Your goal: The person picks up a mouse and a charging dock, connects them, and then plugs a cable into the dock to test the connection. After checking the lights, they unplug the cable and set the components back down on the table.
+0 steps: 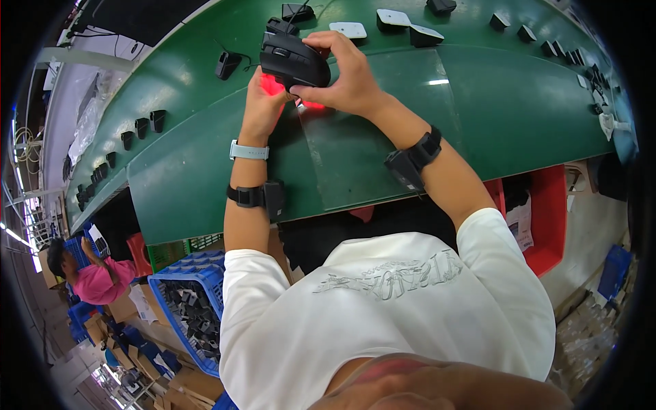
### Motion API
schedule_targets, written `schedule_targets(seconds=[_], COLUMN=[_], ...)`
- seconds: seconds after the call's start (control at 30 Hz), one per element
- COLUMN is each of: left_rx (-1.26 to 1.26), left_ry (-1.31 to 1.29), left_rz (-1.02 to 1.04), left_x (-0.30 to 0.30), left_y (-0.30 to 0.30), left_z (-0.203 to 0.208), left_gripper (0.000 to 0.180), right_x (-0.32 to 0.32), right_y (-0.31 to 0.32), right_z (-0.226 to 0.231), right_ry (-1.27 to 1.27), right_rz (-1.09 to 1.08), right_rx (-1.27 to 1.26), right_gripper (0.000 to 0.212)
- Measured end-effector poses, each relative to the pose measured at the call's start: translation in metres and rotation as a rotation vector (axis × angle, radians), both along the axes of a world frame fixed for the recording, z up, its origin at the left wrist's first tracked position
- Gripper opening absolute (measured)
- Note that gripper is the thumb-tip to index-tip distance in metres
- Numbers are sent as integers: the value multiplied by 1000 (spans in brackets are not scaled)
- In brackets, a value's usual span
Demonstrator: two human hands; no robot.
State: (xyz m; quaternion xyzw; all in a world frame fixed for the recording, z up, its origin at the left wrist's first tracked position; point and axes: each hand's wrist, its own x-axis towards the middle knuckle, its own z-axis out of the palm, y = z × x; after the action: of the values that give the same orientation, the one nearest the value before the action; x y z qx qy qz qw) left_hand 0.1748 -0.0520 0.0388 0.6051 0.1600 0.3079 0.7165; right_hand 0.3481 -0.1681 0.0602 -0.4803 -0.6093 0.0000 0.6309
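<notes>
Black mouse point(301, 63) held above the green table point(383, 157), between the right hand's point(352, 78) thumb and fingers.
Matte, with a domed back and a scroll wheel point(280, 52), it points its wheel end left, its long axis running roughly crosswise and dipping slightly rightward. The left hand point(261, 113) sits beneath, its fingers mostly hidden, so its grip cannot be told; red light point(272, 85) falls on it. Small black devices point(158, 121) line the tabletop; beyond are a blue crate point(222, 279) of black parts, a red bin point(555, 236) and a person in pink point(102, 281).
</notes>
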Motion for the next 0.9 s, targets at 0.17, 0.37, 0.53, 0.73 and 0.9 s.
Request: schedule_targets(seconds=[0.17, 0.37, 0.53, 0.73, 0.9], left_rx=[-50, -34, -394, -405, -183], left_ry=[-36, -67, -344, -279, -79], left_rz=[-34, -7, 7, -36, -38], left_x=[-1, 1, -5, -5, 0], left_y=[6, -4, 22, 23, 5], left_z=[-1, 8, 3, 4, 10], left_gripper=[55, 50, 42, 37, 21], right_x=[1, 6, 26, 26, 12], right_y=[0, -4, -10, -12, 2], right_z=[6, 6, 7, 5, -1], right_ry=[-74, 17, -171, -330, 91], right_rz=[-7, 29, 330, 446, 246], right_rx=[24, -42, -390, -629, -435], right_gripper=[72, 64, 54, 67, 56])
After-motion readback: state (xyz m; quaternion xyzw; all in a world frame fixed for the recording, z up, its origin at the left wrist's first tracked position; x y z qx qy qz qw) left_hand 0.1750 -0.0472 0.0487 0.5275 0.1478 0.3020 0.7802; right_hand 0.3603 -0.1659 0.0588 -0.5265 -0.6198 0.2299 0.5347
